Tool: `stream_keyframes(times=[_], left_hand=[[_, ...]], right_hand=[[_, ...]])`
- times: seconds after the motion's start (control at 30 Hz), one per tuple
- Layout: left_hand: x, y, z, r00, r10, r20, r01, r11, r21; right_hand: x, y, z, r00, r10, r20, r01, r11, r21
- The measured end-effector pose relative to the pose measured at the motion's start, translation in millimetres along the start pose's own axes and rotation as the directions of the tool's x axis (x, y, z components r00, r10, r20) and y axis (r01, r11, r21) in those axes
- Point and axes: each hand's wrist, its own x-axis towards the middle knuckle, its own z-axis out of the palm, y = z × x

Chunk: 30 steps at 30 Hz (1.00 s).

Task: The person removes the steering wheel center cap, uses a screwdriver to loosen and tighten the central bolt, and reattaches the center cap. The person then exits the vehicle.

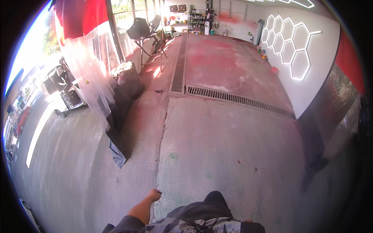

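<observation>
My left hand (155, 194) hangs in front of my body above the bare concrete floor (202, 151). Its fingers are loosely curled, and I see nothing in them. A long crack in the concrete runs just beside that hand. At the lower edge, to the right of my patterned dark shirt (217, 225), a dark sleeve (253, 226) shows. Of my right hand only a sliver of skin appears by that sleeve; its fingers are hidden.
Floor drain grates (237, 99) cross ahead. At left hang a clear plastic curtain (91, 73) and a red cloth (79, 17), with a dark chair (140, 29) behind. Shelves of cans (197, 23) stand far back. Hexagonal lights (289, 42) line the right wall; another plastic curtain (342, 105) hangs nearer.
</observation>
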Motion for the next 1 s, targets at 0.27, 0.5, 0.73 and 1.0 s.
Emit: stream_keyframes(times=[0.27, 0.5, 0.73, 1.0], left_hand=[[334, 367, -200, 0.976, 0.219, 0.004, -0.207, 0.928, -0.310], [494, 406, -233, 0.885, -0.142, 0.444, 0.251, 0.947, -0.198], [683, 401, -280, 0.819, -0.246, 0.519, 0.013, 0.912, 0.411], [1123, 588, -473, 0.968, -0.037, 0.249, -0.104, 0.842, 0.529]], right_hand=[[201, -315, -32, 0.995, 0.083, 0.060, -0.077, 0.993, -0.092], [418, -795, -156, 0.851, -0.525, 0.029, 0.477, 0.748, -0.462], [472, -1310, -177, 0.556, -0.829, -0.063, 0.831, 0.555, 0.025], [663, -1342, -173, 0.971, -0.240, -0.017, 0.231, 0.949, -0.213]])
